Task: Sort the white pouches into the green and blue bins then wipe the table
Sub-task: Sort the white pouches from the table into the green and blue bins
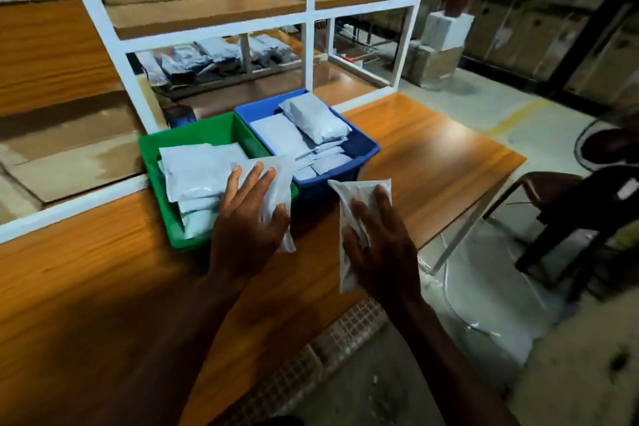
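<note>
A green bin (152, 162) and a blue bin (366, 149) stand side by side on the wooden table (86, 270), each holding several white pouches. My left hand (249, 221) grips a white pouch (280, 180) over the near right corner of the green bin. My right hand (377, 245) grips another white pouch (349, 197) above the table in front of the blue bin. The fingers of both hands wrap the pouches from above.
A white-framed shelf (311, 21) with cardboard boxes and more pouches stands behind the bins. A dark chair (553, 197) and a seated person are at the right. A large white bag (491, 294) lies on the floor beside the table's right edge.
</note>
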`<act>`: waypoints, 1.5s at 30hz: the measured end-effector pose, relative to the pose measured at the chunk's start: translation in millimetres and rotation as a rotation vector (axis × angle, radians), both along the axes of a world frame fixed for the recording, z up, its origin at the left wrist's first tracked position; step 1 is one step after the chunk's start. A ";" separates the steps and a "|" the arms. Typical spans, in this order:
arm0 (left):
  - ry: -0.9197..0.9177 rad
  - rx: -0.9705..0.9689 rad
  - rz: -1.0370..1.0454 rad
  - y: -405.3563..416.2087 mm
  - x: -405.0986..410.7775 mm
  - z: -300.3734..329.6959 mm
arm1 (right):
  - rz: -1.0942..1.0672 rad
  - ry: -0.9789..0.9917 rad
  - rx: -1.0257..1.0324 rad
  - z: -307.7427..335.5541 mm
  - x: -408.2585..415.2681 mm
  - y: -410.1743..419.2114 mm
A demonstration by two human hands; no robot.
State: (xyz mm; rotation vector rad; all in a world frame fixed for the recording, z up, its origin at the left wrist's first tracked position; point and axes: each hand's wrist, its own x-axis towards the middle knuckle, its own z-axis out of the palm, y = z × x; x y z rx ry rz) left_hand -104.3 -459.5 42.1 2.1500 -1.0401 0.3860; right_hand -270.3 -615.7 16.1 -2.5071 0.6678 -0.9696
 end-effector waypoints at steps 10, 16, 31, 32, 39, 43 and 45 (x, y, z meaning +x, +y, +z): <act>0.015 -0.187 0.283 -81.5 57.0 14.0 | 0.296 -0.099 -0.040 35.4 159.5 -101.7; -0.011 -0.125 0.507 -93.4 83.7 26.6 | 0.434 0.205 -0.003 60.8 277.2 -113.5; -0.008 -0.071 0.721 -116.0 74.3 17.2 | 0.531 0.657 -0.166 20.1 340.2 -122.1; 0.007 -0.068 0.724 -123.0 76.0 19.3 | 0.548 0.601 -0.134 27.7 335.2 -129.2; 0.037 -0.022 0.579 -215.4 118.1 20.4 | 0.364 0.422 -0.021 42.3 251.9 -224.4; 0.220 0.102 0.520 -281.9 153.7 16.2 | 0.325 0.444 0.093 21.3 214.0 -258.9; 0.252 0.182 0.502 -306.7 170.1 10.4 | 0.342 0.453 0.152 10.8 206.7 -263.9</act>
